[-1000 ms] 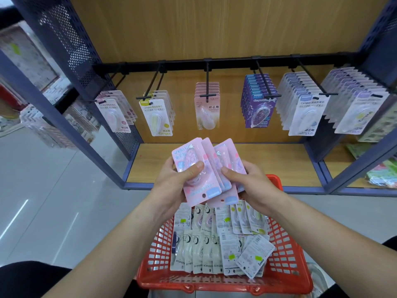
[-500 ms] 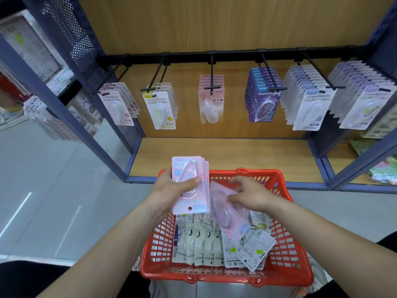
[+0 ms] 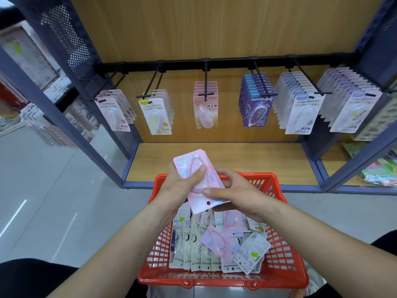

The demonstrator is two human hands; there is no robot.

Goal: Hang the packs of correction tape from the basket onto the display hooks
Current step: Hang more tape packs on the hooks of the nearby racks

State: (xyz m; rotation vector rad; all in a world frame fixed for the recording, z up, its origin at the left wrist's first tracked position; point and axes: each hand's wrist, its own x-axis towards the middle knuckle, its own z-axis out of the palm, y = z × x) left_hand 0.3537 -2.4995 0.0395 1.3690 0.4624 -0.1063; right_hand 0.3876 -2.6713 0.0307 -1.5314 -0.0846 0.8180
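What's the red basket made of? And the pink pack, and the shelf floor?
The red basket looks like shiny moulded plastic, with a grid of holes in its walls. The pink pack seems printed glossy card with a clear plastic bubble over the tape. The shelf floor is matte wood-grain board; real wood or laminate, I cannot tell.

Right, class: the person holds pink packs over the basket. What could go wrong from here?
1. The packs are pinched between the left hand and right hand over the basket; one may slip back in.
2. Their hang hole faces the person, away from the hooks, so they need turning, which may cause a fumble.
3. Pinkish hung packs sit on two hooks, so a mix-up is possible.
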